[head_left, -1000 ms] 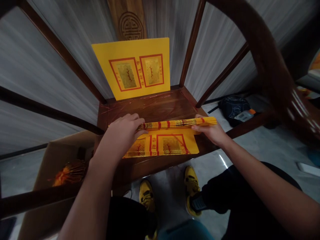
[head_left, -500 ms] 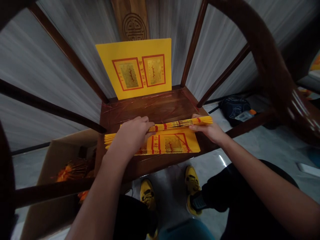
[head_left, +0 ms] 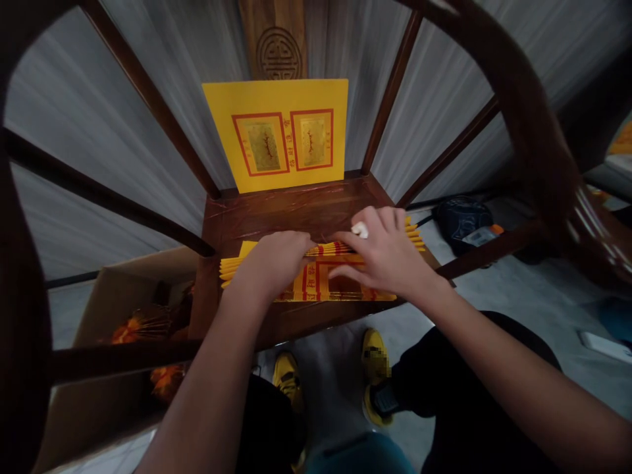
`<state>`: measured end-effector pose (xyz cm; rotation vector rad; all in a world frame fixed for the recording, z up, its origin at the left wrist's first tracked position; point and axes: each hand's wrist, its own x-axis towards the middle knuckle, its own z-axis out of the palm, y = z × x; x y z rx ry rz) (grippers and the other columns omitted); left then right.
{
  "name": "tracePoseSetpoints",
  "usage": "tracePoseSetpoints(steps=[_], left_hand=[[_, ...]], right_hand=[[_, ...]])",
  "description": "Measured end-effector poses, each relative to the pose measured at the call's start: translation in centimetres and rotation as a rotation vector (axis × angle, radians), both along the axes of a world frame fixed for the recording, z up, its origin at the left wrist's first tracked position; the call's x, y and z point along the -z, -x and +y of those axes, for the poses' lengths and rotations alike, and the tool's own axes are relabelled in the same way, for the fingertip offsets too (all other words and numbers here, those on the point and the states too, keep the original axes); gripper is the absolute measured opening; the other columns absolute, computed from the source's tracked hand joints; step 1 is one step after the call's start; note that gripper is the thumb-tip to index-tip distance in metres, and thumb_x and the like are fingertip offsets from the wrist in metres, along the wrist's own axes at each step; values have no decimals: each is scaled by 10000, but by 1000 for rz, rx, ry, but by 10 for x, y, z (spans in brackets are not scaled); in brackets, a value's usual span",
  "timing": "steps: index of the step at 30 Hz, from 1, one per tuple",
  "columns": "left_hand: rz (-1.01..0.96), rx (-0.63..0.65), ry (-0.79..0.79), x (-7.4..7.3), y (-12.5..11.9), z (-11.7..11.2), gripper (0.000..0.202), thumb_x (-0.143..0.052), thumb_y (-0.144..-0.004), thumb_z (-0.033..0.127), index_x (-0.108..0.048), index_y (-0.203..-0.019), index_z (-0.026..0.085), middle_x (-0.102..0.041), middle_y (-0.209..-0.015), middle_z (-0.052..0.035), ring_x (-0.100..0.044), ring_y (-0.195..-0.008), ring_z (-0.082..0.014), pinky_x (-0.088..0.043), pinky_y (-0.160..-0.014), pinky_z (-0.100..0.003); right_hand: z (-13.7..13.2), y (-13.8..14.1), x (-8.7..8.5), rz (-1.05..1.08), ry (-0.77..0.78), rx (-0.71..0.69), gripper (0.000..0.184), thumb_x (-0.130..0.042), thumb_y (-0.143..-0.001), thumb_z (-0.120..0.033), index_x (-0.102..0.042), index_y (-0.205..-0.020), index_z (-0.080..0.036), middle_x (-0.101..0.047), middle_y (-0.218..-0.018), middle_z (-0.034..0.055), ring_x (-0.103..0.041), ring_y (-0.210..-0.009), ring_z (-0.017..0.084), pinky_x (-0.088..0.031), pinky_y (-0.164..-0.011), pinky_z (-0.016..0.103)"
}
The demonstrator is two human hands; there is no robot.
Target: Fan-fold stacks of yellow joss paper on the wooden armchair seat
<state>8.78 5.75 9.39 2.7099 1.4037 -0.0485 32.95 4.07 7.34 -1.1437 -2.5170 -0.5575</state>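
two hands lie across one fanned bundle of yellow paper strips banded in red. the fingers of the right hand are spread apart, flat over the bundle and not clamped; those of the left hand curl over its near part, and whether they grip cannot be told. the bundle sits on a flat yellow sheet with red-framed gold panels, itself on a dark wooden chair seat — that much is in place. a matching sheet stands upright against the chair back, nothing on it, and more orange-gold bundles lie in a cardboard carton beside the chair — that much is left.
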Motion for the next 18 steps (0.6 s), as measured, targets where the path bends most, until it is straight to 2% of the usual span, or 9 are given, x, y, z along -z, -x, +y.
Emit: tracePoseSetpoints(steps=[2,5,9,14,18], left_hand=[[4,3,-6,-2,-2,-2,195,-541,-1043,242,-730,-1048,196,-753,-1087,-59,-722,-1012,-268,-511,-796,-346],[11,0,5,-6,-3,-6,234,-509,-1063,260,-732,-1044,192,-745,-1086,-59,-716,-998,-259,-507,-791,-345],[26,0,5,-9,-3,-9,262,-491,-1075,269,-740,-1048,192,-737,-1072,-60,-716,-986,-265,-503,-774,-353],[-50,48,-32,-8,-9,-11,291,-499,-1087,339,-759,-1092,208,-736,-1063,-60,-715,-994,-261,-508,-777,-342],[-82,104,3,-7,-11,-9,290,-488,-1087,301,-761,-1139,219,-739,-1079,-64,-709,-1006,-239,-521,-837,-334]], right_hand=[[6,12,0,-45,1,-39,513,-619,-984,-615,-729,-1237,-182,-577,-1170,176,-476,-1032,346,-371,-886,494],[15,9,-3,-57,6,-105,323,-621,-1026,-475,-754,-1089,-188,-580,-1142,150,-464,-1017,314,-359,-865,456],[19,-2,-5,-21,1,-158,304,-593,-1050,-438,-739,-951,-190,-575,-1102,129,-455,-986,288,-356,-840,432],[14,0,-3,-42,-11,-169,298,-559,-1062,-459,-727,-986,-224,-566,-1085,111,-458,-978,281,-366,-845,438],[10,-8,-5,-53,8,-151,249,-560,-1065,-417,-724,-996,-242,-569,-1105,107,-452,-991,282,-366,-847,442]])
